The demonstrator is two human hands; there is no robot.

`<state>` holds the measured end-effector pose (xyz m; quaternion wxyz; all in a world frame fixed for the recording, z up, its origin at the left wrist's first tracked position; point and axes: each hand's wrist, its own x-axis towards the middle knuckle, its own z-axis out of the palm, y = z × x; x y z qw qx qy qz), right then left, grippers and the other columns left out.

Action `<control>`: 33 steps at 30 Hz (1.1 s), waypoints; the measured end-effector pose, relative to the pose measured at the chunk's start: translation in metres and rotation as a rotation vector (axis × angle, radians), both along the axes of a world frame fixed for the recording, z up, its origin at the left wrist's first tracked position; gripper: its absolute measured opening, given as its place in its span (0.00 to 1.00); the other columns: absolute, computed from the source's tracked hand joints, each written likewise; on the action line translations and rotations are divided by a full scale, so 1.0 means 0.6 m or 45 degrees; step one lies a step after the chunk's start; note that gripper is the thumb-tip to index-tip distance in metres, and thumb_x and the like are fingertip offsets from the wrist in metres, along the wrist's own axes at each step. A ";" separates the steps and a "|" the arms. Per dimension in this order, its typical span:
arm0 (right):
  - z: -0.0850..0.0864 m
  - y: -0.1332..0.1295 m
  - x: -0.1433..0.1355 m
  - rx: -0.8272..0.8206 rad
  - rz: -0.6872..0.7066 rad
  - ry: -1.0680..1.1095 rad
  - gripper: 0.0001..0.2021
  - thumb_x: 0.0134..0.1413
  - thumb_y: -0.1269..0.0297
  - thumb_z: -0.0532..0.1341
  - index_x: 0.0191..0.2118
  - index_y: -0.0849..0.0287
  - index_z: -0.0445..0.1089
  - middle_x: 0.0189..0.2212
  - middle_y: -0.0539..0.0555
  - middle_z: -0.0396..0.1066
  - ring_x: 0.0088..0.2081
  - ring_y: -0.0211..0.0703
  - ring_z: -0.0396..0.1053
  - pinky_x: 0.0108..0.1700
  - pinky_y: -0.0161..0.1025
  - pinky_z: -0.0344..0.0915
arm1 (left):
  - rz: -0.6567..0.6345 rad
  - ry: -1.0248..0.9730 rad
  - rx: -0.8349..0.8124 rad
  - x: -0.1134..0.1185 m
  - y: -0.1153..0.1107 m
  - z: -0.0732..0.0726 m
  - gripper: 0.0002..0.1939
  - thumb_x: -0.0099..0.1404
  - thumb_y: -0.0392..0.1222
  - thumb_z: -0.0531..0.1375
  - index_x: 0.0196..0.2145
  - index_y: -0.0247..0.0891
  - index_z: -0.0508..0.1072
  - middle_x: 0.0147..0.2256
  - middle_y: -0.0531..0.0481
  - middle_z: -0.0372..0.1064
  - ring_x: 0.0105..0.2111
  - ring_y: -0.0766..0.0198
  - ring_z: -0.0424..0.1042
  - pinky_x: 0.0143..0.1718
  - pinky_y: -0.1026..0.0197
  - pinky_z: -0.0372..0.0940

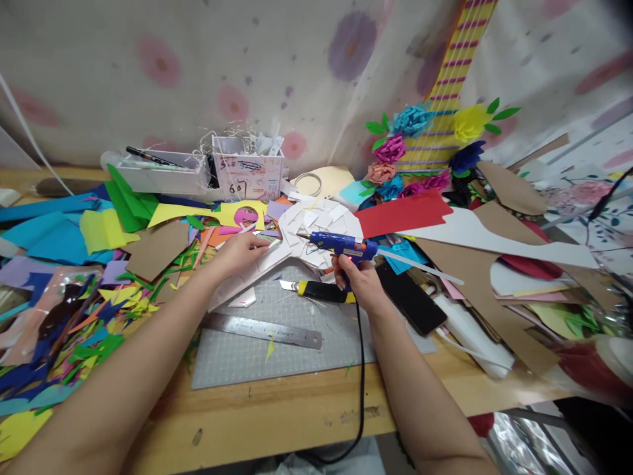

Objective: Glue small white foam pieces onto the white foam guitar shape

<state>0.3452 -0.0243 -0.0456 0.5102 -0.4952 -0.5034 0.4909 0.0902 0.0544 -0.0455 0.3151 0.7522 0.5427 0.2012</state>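
Note:
My right hand [359, 280] is wrapped round the handle of a blue hot glue gun [341, 244], a glue stick jutting from its back. The gun's nozzle points left, over a white guitar-like cutout [316, 214] covered with small white strips. My left hand [244, 254] pinches a small white strip [273, 244] near the cutout's long neck. Whether this strip touches the cutout I cannot tell. Just below the gun lies a yellow-and-black utility knife [321, 290], blade out. A steel ruler [267, 330] rests on the grey cutting mat [237, 366].
Coloured paper scraps [113, 310] cover the left side. At the back stand a white box [247, 168] and a pen tray [158, 173]. A black phone [410, 300], red paper [400, 214] and cardboard [475, 277] lie right. The gun's cord [361, 369] hangs over the table edge.

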 end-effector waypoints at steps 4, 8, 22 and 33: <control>0.002 -0.001 -0.002 -0.020 0.000 -0.003 0.24 0.42 0.39 0.62 0.23 0.57 0.59 0.14 0.45 0.57 0.14 0.30 0.53 0.18 0.34 0.53 | -0.033 0.018 -0.004 0.003 0.004 -0.011 0.14 0.58 0.48 0.59 0.40 0.46 0.80 0.43 0.49 0.77 0.42 0.54 0.72 0.39 0.60 0.62; -0.002 0.000 0.000 -0.020 0.009 0.002 0.24 0.42 0.39 0.62 0.23 0.57 0.60 0.15 0.45 0.57 0.15 0.31 0.53 0.18 0.34 0.53 | -0.016 0.003 -0.015 0.004 0.003 -0.019 0.15 0.58 0.47 0.60 0.41 0.46 0.80 0.44 0.48 0.76 0.42 0.53 0.72 0.39 0.59 0.62; -0.009 0.002 0.005 0.024 0.048 -0.032 0.23 0.46 0.40 0.61 0.25 0.57 0.61 0.15 0.45 0.57 0.15 0.31 0.53 0.19 0.35 0.53 | -0.004 0.002 0.012 0.013 -0.002 -0.017 0.13 0.54 0.47 0.62 0.37 0.47 0.81 0.38 0.49 0.76 0.39 0.53 0.70 0.38 0.59 0.60; -0.002 0.002 0.003 -0.010 0.008 -0.022 0.24 0.43 0.38 0.62 0.25 0.57 0.61 0.14 0.44 0.57 0.14 0.31 0.53 0.18 0.35 0.52 | -0.082 0.253 0.107 0.021 -0.032 0.006 0.26 0.56 0.54 0.60 0.51 0.43 0.73 0.46 0.44 0.68 0.46 0.52 0.67 0.46 0.56 0.61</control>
